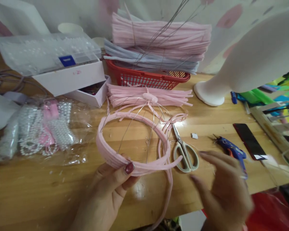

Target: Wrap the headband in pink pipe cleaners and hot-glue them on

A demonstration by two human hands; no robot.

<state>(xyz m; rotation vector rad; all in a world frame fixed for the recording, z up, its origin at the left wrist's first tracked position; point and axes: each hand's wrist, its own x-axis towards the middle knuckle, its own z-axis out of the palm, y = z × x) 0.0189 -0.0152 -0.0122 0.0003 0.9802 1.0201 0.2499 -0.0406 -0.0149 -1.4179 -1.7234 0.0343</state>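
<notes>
My left hand point(115, 183) pinches the near side of a ring wound from pink pipe cleaners point(102, 146), thumb on top. Thin wires rise from the ring to a small pink wrapped piece point(150, 97) beyond it. A short pipe cleaner end sticks out to the right, and a longer strand point(169, 189) hangs down past the table edge. To the right, my right hand point(221, 189) is in the air, blurred, with thumb and forefinger apart and nothing between them. Scissors point(186, 157) with pale handles lie on the table between the ring and that hand.
A red basket point(146, 78) at the back carries bundles of pink and grey pipe cleaners. Bagged pearl strings point(45, 128) and boxes point(69, 78) stand left. A glue gun point(231, 149), a phone point(250, 141) and a white stand point(212, 93) are right.
</notes>
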